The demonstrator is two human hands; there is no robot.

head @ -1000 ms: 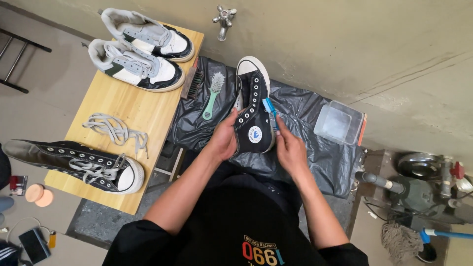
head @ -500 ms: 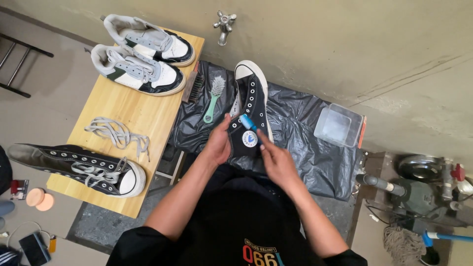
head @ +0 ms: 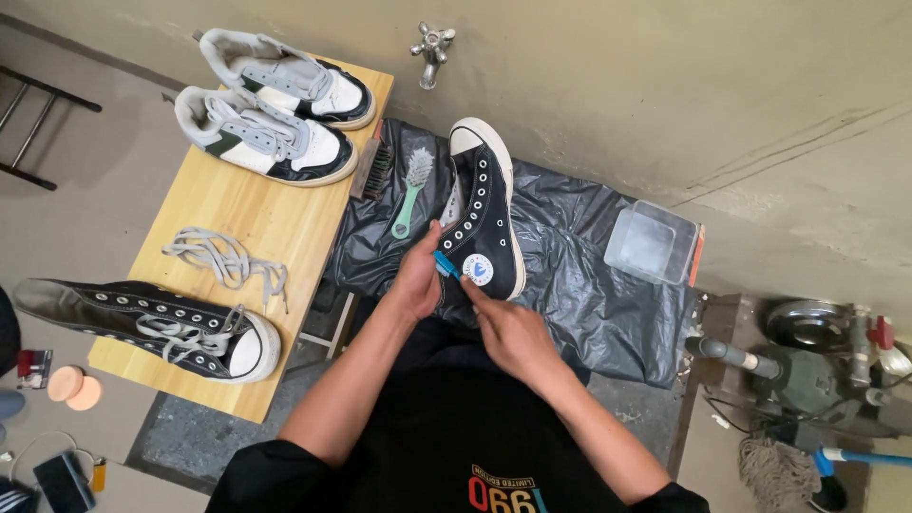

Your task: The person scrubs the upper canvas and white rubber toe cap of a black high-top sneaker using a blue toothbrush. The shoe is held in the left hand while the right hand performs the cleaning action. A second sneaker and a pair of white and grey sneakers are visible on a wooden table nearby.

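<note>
Head view: left hand (head: 418, 275) clamped on black high-top sneaker (head: 480, 223), toe toward wall; right hand (head: 508, 332) gripping blue brush (head: 445, 263).

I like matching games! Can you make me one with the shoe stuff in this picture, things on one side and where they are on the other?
1. black high-top shoe
2. green brush
3. white sneakers
4. loose laces

A. on the black plastic sheet
B. in the left hand
C. middle of the wooden table
D. far end of the wooden table

Pairs: 1-B, 2-A, 3-D, 4-C
</note>
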